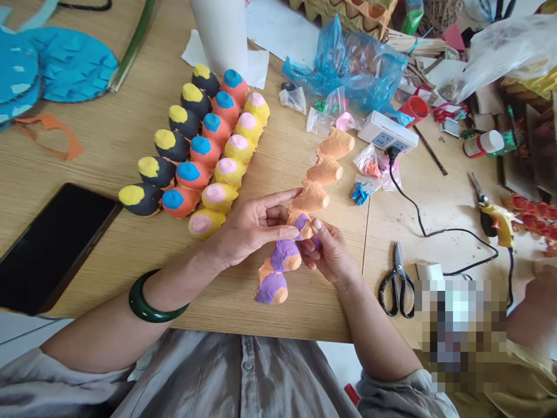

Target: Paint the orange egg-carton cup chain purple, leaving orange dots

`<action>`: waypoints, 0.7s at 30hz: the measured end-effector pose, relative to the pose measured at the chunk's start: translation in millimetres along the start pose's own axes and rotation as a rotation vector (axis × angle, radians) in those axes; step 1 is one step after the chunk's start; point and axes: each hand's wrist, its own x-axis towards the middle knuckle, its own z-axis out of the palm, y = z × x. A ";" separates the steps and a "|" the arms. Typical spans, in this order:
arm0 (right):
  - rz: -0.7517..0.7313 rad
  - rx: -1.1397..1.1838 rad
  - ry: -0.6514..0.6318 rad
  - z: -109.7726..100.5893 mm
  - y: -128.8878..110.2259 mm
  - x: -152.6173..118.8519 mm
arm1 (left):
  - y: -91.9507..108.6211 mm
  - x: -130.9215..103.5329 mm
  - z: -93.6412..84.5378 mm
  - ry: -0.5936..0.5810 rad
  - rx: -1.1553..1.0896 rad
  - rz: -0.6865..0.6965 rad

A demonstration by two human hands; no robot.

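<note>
A strip of egg-carton cups (pixel 310 197), coated in orange clay, slants over the table in front of me. Purple clay (pixel 285 255) covers part of the cups at its near end. My left hand (pixel 243 232) grips the strip from the left, thumb across a half-covered cup. On the other side, my right hand (pixel 333 255) has its thumb against the same cup, with a bit of purple clay (pixel 317 242) showing at its fingers. To the left stand black cups with yellow tips (pixel 165 139), orange cups with blue tips (pixel 204 152) and yellow cups with pink tips (pixel 228 173).
A phone (pixel 61 244) lies at left. Bagged clay (pixel 369 168), a power strip (pixel 389 132) and a blue plastic bag (pixel 352 69) are beyond my right hand. Scissors (pixel 397 284), a hot glue gun (pixel 498 217) and its cord lie right, near another person's arm (pixel 533 313).
</note>
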 end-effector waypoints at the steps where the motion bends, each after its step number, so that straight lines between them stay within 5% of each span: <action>1: 0.003 0.001 -0.004 -0.1 -0.4 0.1 | -0.1 0.2 -0.1 -0.007 0.003 0.004; 15: -0.003 0.043 -0.028 -4.0 -0.6 0.8 | -5.1 2.2 -2.1 -0.078 0.060 0.096; 21: -0.005 -0.002 0.015 -1.7 0.2 -1.7 | -0.2 0.1 -1.6 -0.124 -0.034 0.021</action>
